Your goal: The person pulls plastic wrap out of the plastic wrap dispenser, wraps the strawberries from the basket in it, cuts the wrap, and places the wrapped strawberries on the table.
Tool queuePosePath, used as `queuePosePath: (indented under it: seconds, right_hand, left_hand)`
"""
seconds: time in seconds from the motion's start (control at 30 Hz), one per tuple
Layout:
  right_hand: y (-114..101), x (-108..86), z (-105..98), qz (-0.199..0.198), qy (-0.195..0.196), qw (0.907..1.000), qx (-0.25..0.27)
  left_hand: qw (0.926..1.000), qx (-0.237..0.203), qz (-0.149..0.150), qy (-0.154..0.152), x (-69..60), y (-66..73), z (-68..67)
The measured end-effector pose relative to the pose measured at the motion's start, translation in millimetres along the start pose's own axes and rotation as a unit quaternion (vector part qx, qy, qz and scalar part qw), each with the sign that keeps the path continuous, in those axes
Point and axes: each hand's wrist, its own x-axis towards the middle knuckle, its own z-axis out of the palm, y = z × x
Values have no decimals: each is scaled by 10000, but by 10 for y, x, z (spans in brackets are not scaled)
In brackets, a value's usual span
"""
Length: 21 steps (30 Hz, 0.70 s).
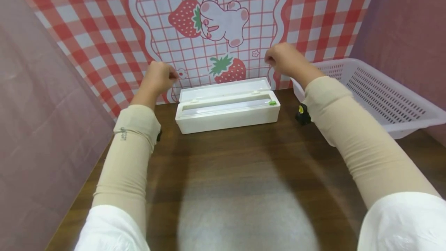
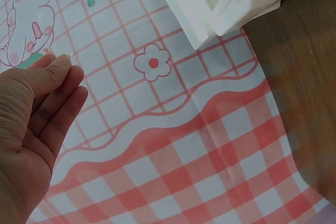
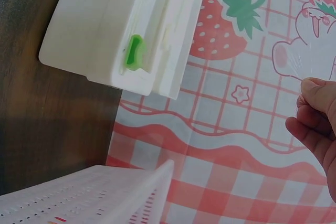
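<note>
A white cling film dispenser (image 1: 228, 118) stands on the table against the patterned cloth, its lid (image 1: 226, 89) raised at the back and a green slide cutter (image 1: 273, 103) near the right end. Above its left end, my left hand (image 1: 158, 77) has thumb and fingertips pinched together. My right hand (image 1: 287, 60) is raised beyond the right end in a similar pinch. Faint streaks of clear cling film (image 3: 305, 71) fan out from the right fingertips in the right wrist view. In the left wrist view a small glint shows at the left fingertips (image 2: 64, 60); the film's outline is hard to see.
To the right stands a white perforated plastic basket (image 1: 386, 92). Behind the dispenser hangs a red-and-white checked cloth (image 1: 258, 30) with strawberry prints. Pinkish curtains (image 1: 45, 127) flank both sides of the brown wooden table (image 1: 223, 158).
</note>
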Motion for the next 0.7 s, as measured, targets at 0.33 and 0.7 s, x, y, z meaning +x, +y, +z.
queuePosePath:
  seconds: [0.33,0.7]
  right_hand:
    - [-47,38,-117,-41,9,10000,-80]
    - [-123,47,-270,-37,29,9999,-146]
  left_hand:
    - [9997,128,99,165,18,29,-120]
    - [9994,139,-327,13,19,88,-248]
